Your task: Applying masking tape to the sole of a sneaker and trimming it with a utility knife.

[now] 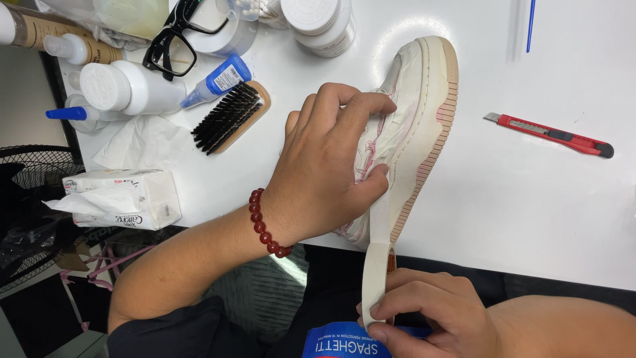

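White tabletop (pixel 543 212) filled most of the frame, and I watched from above as both hands worked at its lower edge. At centre, a pale sneaker (pixel 424 113) lay on its side, sole turned to the right, its upper partly wrapped in whitish masking tape. My view showed the left hand (pixel 324 172) — a red bead bracelet (pixel 265 229) on the wrist — spread over the shoe's upper, fingers curved and pressing down on the taped side, thumb against the midsole. From beneath that thumb a strip of tape (pixel 376 265) ran down to the bottom of the frame, where the right hand (pixel 430 315) pinched its free end between thumb and fingers, just above a blue package (pixel 344 345).

At right lay a red utility knife (pixel 550 134), well apart from the shoe; a thin blue stick (pixel 530 23) showed at the top edge. Left of the hand sat a wooden brush with black bristles (pixel 228 118), and beside it a small tube with a blue label (pixel 215 83). Further toward the upper left stood white bottles (pixel 126 87), black-framed glasses (pixel 179 36) and a white jar (pixel 318 23). A tissue pack (pixel 126 197) rested at the table's left edge — crumpled tissue just above it.
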